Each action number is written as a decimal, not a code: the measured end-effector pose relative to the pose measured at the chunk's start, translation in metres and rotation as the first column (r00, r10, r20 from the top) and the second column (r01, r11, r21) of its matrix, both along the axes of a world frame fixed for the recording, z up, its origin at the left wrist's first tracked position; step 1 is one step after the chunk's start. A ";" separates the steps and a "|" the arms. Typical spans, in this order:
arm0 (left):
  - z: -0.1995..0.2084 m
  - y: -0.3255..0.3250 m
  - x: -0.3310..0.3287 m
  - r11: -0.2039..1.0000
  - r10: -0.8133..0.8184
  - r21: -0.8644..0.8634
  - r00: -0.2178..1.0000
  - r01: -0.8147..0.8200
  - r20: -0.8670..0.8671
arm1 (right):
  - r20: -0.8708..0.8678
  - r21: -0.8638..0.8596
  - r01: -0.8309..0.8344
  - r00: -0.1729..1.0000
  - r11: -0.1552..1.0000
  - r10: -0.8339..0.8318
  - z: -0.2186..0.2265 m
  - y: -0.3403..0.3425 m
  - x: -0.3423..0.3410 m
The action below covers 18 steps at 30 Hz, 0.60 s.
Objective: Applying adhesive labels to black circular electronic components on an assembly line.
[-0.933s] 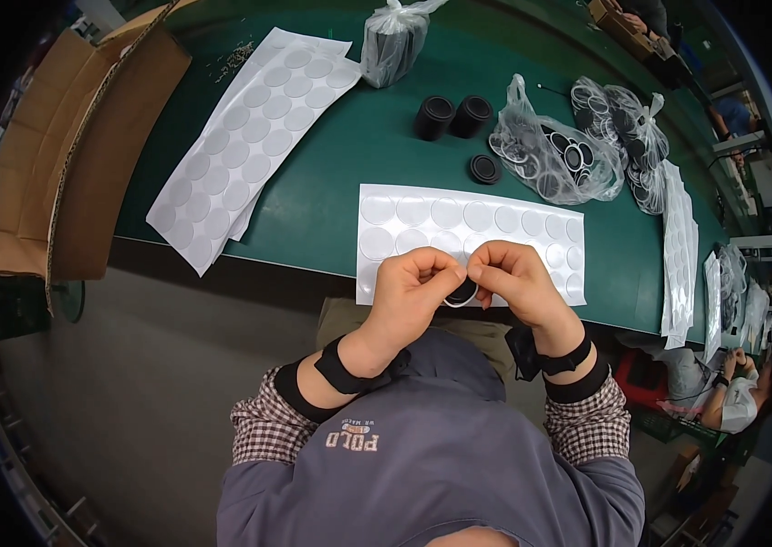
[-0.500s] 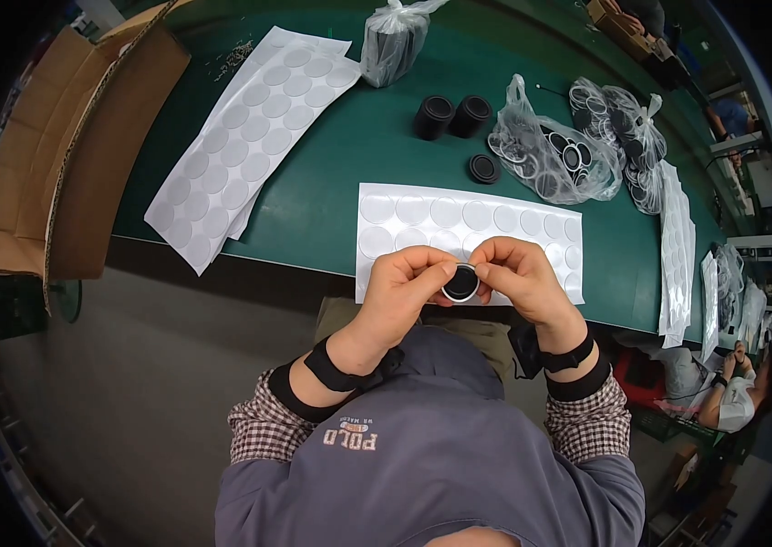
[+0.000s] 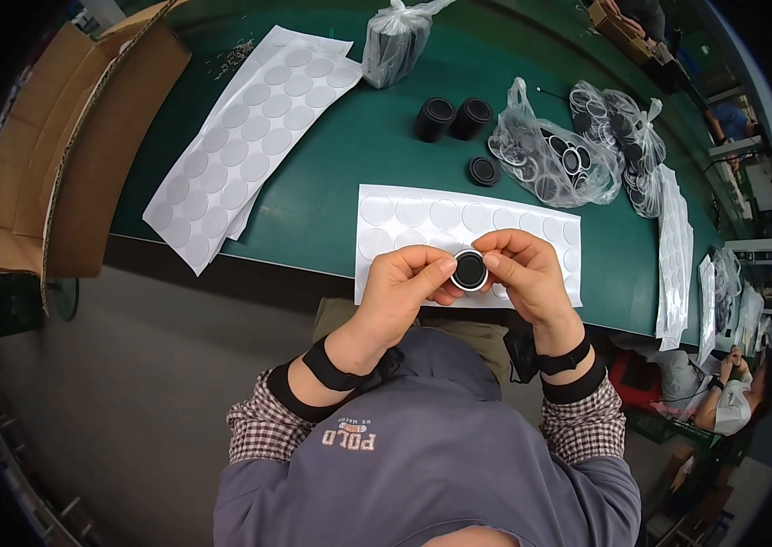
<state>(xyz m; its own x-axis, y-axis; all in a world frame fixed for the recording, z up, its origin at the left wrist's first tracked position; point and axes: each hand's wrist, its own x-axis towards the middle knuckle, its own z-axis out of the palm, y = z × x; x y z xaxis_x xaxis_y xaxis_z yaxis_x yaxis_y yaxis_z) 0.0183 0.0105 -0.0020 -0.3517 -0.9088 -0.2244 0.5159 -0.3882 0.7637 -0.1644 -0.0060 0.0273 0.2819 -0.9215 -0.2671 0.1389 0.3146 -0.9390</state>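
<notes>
Between my two hands I hold a round black disc with a white rim (image 3: 470, 271), its dark face turned up. My left hand (image 3: 409, 278) pinches its left edge with thumb and fingers. My right hand (image 3: 523, 269) grips the opposite edge the same way. Under and behind my hands a white sheet of round stickers (image 3: 475, 215) lies at the table's near edge. Beyond it sits a short black disc or small stack (image 3: 483, 170). Two taller black stacks (image 3: 435, 119) stand side by side farther back.
Other sticker sheets (image 3: 253, 137) lie at the left, beside an open cardboard box (image 3: 117, 155). A clear bag of white-rimmed black rings (image 3: 554, 159) rests at the right. A tied bag (image 3: 395, 46) stands at the back of the green table (image 3: 313, 214). Another person (image 3: 732, 392) sits at the right.
The disc has been raised slightly and shifted a little to the right, its face now turned more upward. Both hands keep their hold on its edges.
</notes>
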 end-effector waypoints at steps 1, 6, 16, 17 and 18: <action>0.000 0.000 0.000 1.000 0.000 -0.001 1.000 0.000 0.000 | 0.016 -0.011 0.003 1.000 1.000 -0.003 0.000 -0.001 0.000; -0.002 -0.002 0.001 0.998 -0.057 0.026 0.998 0.056 0.030 | 0.048 -0.060 0.016 0.999 0.998 -0.013 -0.003 -0.001 -0.001; -0.001 -0.004 -0.001 0.997 -0.067 0.030 0.997 0.065 0.043 | 0.059 0.042 0.029 0.998 0.999 -0.032 -0.002 -0.002 -0.004; -0.002 -0.005 -0.001 0.997 -0.068 0.031 0.997 0.067 0.044 | 0.076 0.041 0.039 0.996 0.998 -0.043 -0.003 -0.001 -0.004; -0.002 -0.004 -0.001 0.998 -0.068 0.019 0.997 0.068 0.034 | 0.077 0.042 0.041 0.996 0.998 -0.044 -0.003 -0.001 -0.004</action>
